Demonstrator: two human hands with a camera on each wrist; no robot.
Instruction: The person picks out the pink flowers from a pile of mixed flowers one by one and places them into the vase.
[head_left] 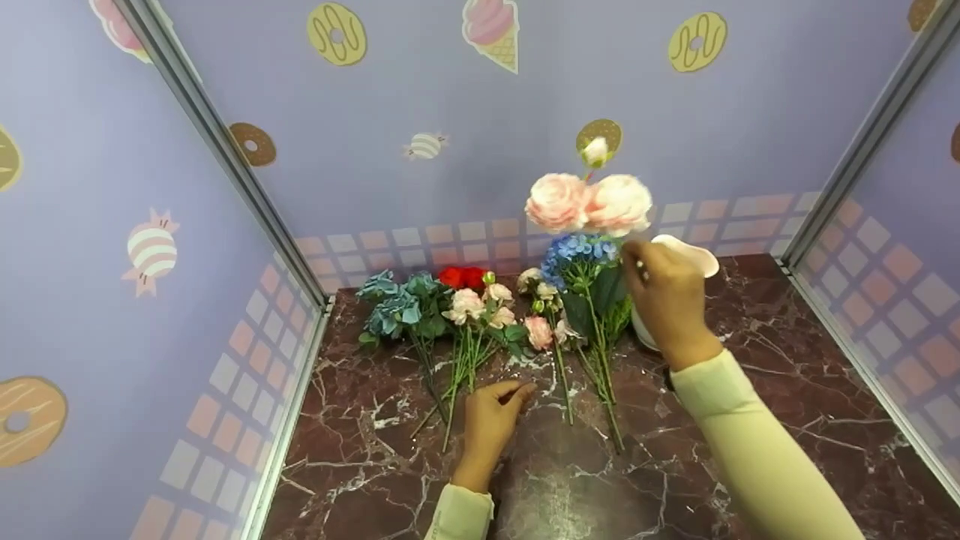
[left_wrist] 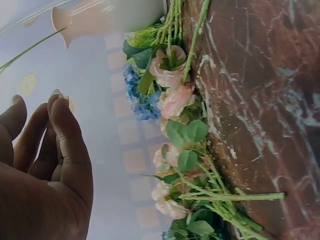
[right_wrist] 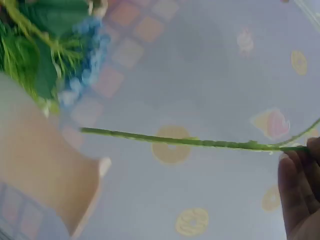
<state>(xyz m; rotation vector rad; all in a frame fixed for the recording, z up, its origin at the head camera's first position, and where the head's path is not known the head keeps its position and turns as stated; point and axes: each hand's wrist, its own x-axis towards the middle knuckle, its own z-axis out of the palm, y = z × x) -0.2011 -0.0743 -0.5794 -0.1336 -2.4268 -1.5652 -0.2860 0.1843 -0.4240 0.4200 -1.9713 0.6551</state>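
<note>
In the head view, my right hand (head_left: 667, 296) is raised and pinches the green stem (right_wrist: 200, 143) of a pale pink flower spray (head_left: 555, 202) with two large blooms and a white bud. The stem's lower end is just beyond the mouth of a white-and-pink vase (right_wrist: 60, 172), outside it. In the head view that arm partly hides the vase. My left hand (head_left: 491, 420) is held near the lower stems of the pink flowers (head_left: 480, 307). Its thumb and fingers are apart, relaxed and empty in the left wrist view.
Teal flowers (head_left: 394, 307), red flowers (head_left: 463, 277), smaller pink flowers (head_left: 538, 331) and blue hydrangeas (head_left: 577, 255) lie in a row along the back wall. Their stems point toward me on the dark red marbled table (head_left: 585, 495). Patterned lilac panels (head_left: 450, 97) enclose the back and sides.
</note>
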